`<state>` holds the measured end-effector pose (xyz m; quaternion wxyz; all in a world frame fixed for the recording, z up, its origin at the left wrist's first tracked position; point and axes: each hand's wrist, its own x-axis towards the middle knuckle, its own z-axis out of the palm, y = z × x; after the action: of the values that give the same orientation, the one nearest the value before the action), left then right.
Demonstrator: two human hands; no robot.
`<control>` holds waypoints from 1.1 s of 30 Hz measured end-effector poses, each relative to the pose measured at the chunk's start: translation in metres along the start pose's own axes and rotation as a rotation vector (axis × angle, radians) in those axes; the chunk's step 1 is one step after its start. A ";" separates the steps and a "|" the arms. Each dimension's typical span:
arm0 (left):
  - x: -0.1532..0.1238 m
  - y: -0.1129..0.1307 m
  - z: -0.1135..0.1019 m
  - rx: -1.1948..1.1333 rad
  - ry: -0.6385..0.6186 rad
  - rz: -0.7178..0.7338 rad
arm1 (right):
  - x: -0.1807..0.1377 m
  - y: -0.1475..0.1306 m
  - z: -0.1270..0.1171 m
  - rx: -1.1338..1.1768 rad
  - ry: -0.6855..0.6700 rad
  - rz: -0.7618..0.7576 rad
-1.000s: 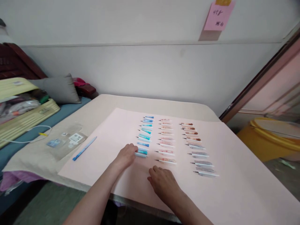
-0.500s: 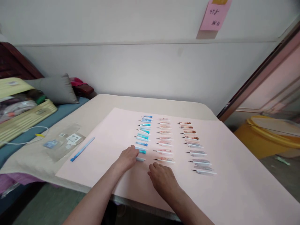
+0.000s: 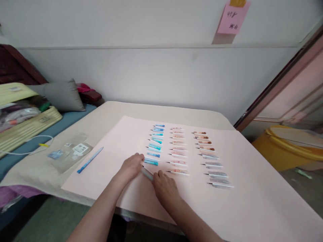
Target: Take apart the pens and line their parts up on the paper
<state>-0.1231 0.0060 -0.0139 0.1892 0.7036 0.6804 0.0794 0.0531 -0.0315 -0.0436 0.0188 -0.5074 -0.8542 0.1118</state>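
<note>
A pale pen piece with a white refill (image 3: pixel 147 173) slants between my two hands, its dark tip toward the left. My right hand (image 3: pixel 165 185) has its fingers closed on the near end of it. Curled beside the tip is my left hand (image 3: pixel 131 165), its fingers bent together; what they pinch is hidden. Just beyond lies the nearest blue pen set (image 3: pixel 151 162), its left end covered by my left fingers. Columns of blue sets, pink sets (image 3: pixel 178 154), and brown and grey sets (image 3: pixel 213 164) lie on the pink sheet (image 3: pixel 113 141), each a refill alongside a coloured barrel.
A single blue pen (image 3: pixel 90 160) lies on the sheet's left part, with clear plastic packaging (image 3: pixel 73 151) beside it on the tablecloth. Left stand a yellow box (image 3: pixel 27 124) and a grey pillow (image 3: pixel 57 95). A yellow bin (image 3: pixel 285 148) is at the right. A white wall (image 3: pixel 151 74) rises behind.
My right hand has moved left and closed on the near pale pen piece, which now slants. My left hand has drawn slightly left, uncovering more of the nearest blue set.
</note>
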 end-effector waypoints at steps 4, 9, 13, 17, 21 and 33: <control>0.003 -0.011 -0.014 -0.362 0.245 -0.182 | 0.010 -0.006 0.004 0.050 -0.049 0.046; 0.000 -0.008 -0.016 -0.894 0.332 -0.203 | 0.019 -0.011 0.005 0.069 -0.078 0.082; -0.003 -0.003 -0.020 -0.969 0.381 -0.221 | 0.022 -0.012 0.002 0.076 -0.090 0.087; -0.008 0.002 -0.024 -1.120 0.402 -0.254 | 0.023 -0.014 0.001 0.078 -0.092 0.090; -0.010 0.000 -0.025 -1.405 0.351 -0.297 | 0.027 -0.013 0.001 0.094 -0.101 0.081; -0.005 -0.019 -0.028 -1.736 0.414 -0.481 | 0.024 -0.017 0.005 0.182 -0.027 0.058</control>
<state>-0.1513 0.0054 0.0054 0.5362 0.1263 0.5303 0.6444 0.0263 -0.0191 -0.0466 0.0500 -0.5267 -0.8256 0.1961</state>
